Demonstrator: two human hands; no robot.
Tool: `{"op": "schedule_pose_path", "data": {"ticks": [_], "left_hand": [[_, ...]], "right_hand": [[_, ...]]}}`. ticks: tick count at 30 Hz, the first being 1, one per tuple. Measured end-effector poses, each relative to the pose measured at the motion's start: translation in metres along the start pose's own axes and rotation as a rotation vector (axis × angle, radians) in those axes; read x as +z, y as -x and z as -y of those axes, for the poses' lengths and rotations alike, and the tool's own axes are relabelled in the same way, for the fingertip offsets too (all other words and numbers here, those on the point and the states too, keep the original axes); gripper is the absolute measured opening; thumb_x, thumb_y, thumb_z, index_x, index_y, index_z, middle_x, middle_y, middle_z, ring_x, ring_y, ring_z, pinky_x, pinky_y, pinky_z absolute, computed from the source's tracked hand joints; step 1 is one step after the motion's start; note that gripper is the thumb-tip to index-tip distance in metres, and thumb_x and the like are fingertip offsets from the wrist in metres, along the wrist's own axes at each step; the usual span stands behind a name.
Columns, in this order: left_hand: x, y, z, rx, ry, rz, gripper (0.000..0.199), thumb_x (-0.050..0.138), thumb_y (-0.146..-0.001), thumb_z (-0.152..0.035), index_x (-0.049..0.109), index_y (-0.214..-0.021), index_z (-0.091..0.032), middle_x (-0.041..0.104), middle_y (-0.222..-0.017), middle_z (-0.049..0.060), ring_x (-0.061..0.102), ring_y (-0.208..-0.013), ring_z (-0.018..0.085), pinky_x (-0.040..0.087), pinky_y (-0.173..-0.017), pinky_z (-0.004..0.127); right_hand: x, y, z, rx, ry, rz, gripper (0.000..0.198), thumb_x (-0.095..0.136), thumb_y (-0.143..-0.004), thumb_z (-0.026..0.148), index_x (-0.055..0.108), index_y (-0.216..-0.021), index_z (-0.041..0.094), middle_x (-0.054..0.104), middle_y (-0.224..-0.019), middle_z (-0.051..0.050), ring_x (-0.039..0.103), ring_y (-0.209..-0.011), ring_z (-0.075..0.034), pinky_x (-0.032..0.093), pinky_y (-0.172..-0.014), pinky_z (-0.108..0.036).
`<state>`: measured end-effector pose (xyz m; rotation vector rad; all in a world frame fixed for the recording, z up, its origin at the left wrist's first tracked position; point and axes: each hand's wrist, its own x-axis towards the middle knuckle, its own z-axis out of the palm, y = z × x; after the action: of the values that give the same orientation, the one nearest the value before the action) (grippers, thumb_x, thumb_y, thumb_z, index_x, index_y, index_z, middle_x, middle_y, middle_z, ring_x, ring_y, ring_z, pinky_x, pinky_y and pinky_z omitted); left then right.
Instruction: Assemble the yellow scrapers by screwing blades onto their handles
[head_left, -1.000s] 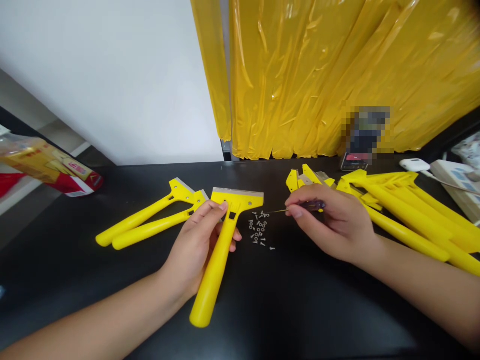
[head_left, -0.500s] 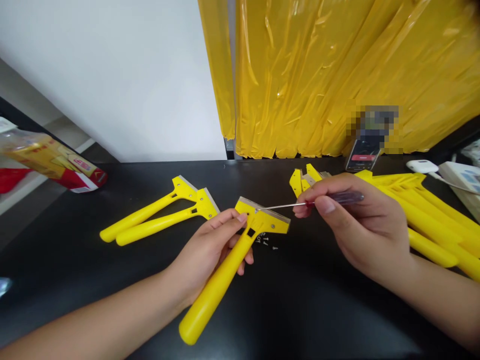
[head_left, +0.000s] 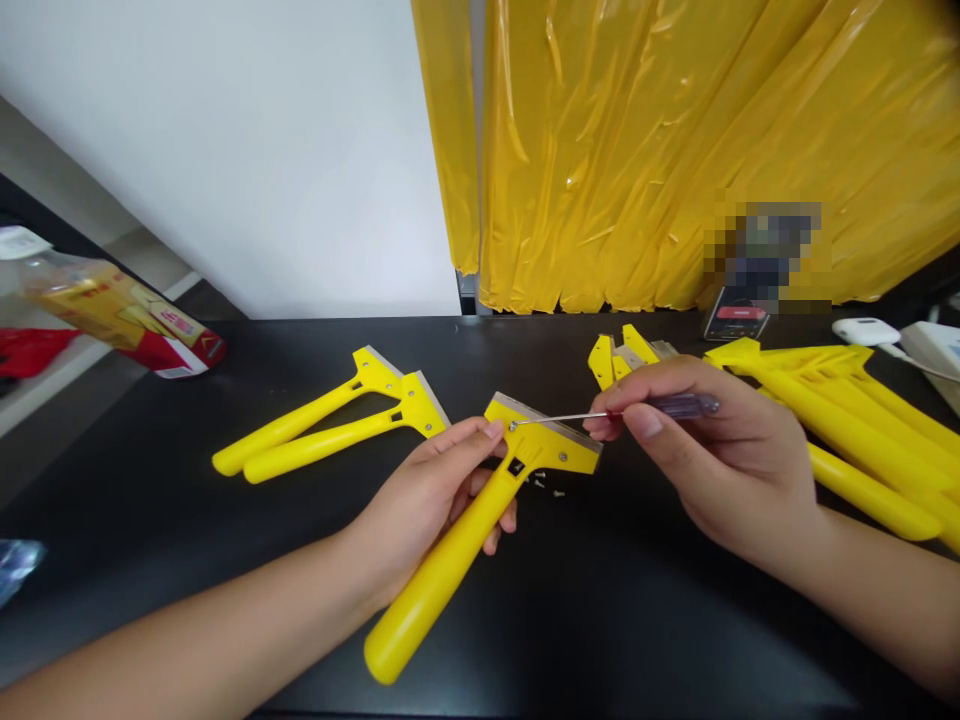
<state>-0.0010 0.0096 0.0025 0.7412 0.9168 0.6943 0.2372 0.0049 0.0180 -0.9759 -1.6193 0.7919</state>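
Observation:
My left hand is closed round the neck of a yellow scraper, thumb on top near its head. A metal blade edge runs along the far side of that head. Between the thumb and fingers of my right hand is a screwdriver with a clear purplish handle. Its thin shaft points left, and the tip meets a small screw at the left hole of the scraper head. Another screw sits in the head's right side. Several loose screws lie on the table just beyond the scraper.
Two yellow scrapers lie at the left on the black table. Yellow handles are piled at the right, with scraper heads behind my right hand. A phone stands at the back; a bottle leans at far left.
The screwdriver tip, with the small screw at it, has moved left across the scraper head to the hole beside my left thumb. The whole view has shifted slightly.

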Motion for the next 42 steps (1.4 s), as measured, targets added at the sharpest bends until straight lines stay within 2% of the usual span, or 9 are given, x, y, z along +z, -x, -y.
{"op": "schedule_pose_path", "data": {"ticks": [5, 13, 32, 42], "left_hand": [[-0.0005, -0.0006, -0.0001, -0.003, -0.005, -0.004, 0.028, 0.064, -0.102, -0.048, 0.06, -0.097, -0.02, 0.067, -0.064, 0.001, 0.064, -0.053, 0.014, 0.051, -0.044, 0.018], [0.0, -0.0004, 0.0012, -0.001, -0.009, -0.019, 0.028, 0.063, -0.102, -0.048, 0.058, -0.095, -0.021, 0.066, -0.061, 0.001, 0.063, -0.051, 0.013, 0.051, -0.044, 0.018], [-0.0007, -0.0007, 0.0006, -0.005, -0.001, -0.007, 0.027, 0.063, -0.102, -0.047, 0.058, -0.095, -0.021, 0.067, -0.062, 0.001, 0.064, -0.052, 0.014, 0.052, -0.044, 0.018], [0.0008, 0.0001, 0.001, -0.008, -0.041, -0.023, 0.026, 0.063, -0.102, -0.047, 0.057, -0.098, -0.022, 0.066, -0.064, -0.001, 0.064, -0.051, 0.014, 0.052, -0.045, 0.019]], "right_hand": [[-0.0004, -0.0015, -0.0047, -0.097, 0.048, -0.006, 0.008, 0.073, -0.098, 0.026, 0.075, -0.106, 0.025, 0.076, -0.091, -0.003, 0.072, -0.077, -0.018, 0.06, -0.069, -0.031], [-0.0027, 0.0002, -0.0025, -0.177, 0.125, 0.049, 0.012, 0.071, -0.098, 0.018, 0.073, -0.107, 0.024, 0.078, -0.093, -0.002, 0.075, -0.083, -0.017, 0.06, -0.074, -0.028], [0.0001, -0.0001, -0.0028, -0.153, 0.127, 0.036, 0.009, 0.07, -0.099, 0.02, 0.073, -0.106, 0.023, 0.078, -0.09, -0.001, 0.075, -0.081, -0.015, 0.06, -0.073, -0.026], [-0.0056, 0.0017, -0.003, -0.263, 0.191, 0.096, 0.019, 0.069, -0.097, 0.013, 0.071, -0.11, 0.026, 0.078, -0.097, -0.002, 0.075, -0.084, -0.017, 0.059, -0.078, -0.032]]}}
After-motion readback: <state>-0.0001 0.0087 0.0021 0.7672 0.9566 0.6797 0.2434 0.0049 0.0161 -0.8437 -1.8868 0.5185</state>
